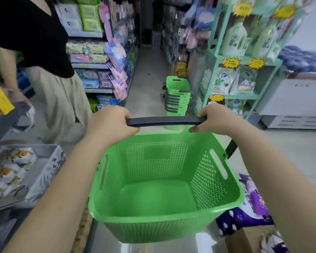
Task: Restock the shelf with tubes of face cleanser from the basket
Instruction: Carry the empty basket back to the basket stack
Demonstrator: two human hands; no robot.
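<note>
Both hands are up on the dark handle (164, 121) at the centre of the frame. The left hand (110, 123) wraps its curled fingers round the left end, and the right hand (216, 117) clenches the right end with the thumb pressed along the underside. Below them hangs the green basket (232, 183), filling the lower middle of the frame, and there is not a single tube of face cleanser visible inside; the bare floor of it shows clean through.

That is the first worry: with nothing aboard, the shelf cannot be restocked from this basket as it stands. I cannot tell which shelf is the target either, with the aisle shelving (91, 64) at upper left and the mint rack (244, 61) at upper right both packed with other goods.

Second hazard, upper left: another person (44, 52) stands close by, bending towards something, so a swing of the basket that way risks a bump. Straight ahead, a stack of green baskets (177, 95) sits in the middle of the aisle floor, a likely snag if the walk goes forward. Purple packs (252, 203) crowd the lower right, just beside the basket wall.
</note>
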